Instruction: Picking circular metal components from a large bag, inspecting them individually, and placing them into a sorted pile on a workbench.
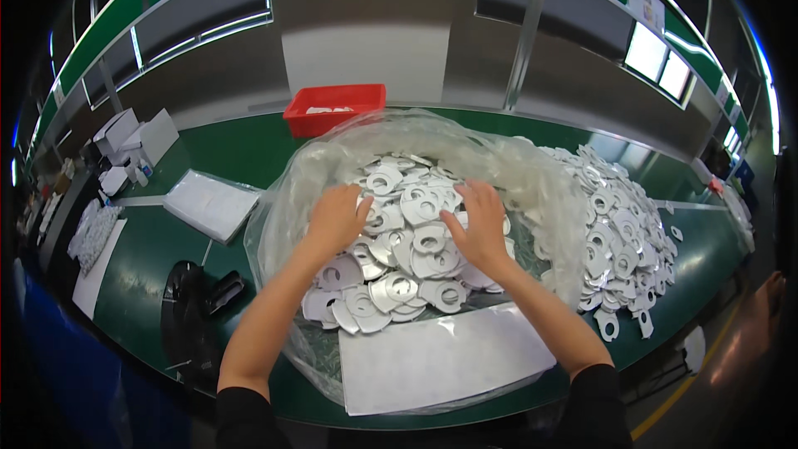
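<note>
A heap of flat white pieces with round holes (pixel 405 251) lies inside a large opened clear plastic bag (pixel 283 179) in front of me. My left hand (pixel 336 220) rests at the left side of the heap, its fingers bent over the pieces and the thumb apart. On the opposite side, my right hand (pixel 480 229) touches the heap with fingers spread and thumb pointing inward. Neither hand visibly grips a piece. A white flat sheet or packet (pixel 445 359) lies near me, below the heap, on the bag's plastic.
More white holed pieces (pixel 619 237) are piled on the green table (pixel 137 283) at the right. Behind the bag stands a red bin (pixel 332 120) with some white items. A wrapped white packet (pixel 212 204) and a black object (pixel 193 316) lie at the left.
</note>
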Demonstrator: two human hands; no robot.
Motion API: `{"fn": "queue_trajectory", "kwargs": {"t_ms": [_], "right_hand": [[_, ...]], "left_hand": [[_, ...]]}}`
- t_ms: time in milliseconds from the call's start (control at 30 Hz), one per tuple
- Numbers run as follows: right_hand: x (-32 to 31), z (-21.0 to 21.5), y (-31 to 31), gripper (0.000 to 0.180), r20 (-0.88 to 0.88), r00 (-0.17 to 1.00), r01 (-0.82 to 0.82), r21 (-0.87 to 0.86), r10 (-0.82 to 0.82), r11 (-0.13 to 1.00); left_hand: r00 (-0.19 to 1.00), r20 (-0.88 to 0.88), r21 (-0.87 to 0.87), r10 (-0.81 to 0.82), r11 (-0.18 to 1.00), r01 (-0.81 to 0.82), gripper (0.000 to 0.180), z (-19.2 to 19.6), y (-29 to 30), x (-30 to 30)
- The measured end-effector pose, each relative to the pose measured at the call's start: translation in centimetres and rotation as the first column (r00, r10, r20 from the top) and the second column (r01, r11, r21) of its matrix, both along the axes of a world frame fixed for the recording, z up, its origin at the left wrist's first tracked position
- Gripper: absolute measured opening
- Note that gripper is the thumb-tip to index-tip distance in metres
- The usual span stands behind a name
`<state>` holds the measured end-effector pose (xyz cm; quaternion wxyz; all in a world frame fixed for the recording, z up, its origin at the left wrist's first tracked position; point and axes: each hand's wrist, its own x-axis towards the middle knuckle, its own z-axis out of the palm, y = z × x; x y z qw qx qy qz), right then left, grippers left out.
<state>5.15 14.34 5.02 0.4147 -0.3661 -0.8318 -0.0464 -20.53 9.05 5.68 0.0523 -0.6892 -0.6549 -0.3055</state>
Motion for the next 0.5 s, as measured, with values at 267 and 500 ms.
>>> {"fn": "queue_trajectory", "kwargs": {"t_ms": [267,500], "right_hand": [[-7.5,-2.2,16.9,0.054,0.16,0.981,0.026,-0.672,0.111,0.74],[-10.5,-1.8,16.7,0.065,0.039,0.994,-0.032,-0.772,0.098,0.634]], "left_hand": [[0.999,0.023,-0.083,0.029,0.996,-0.027,0.039,-2.6,16.0,-4.1],[0.891,0.426,-0.518,0.158,0.85,0.097,0.059,-3.2,16.8,-4.6]]}}
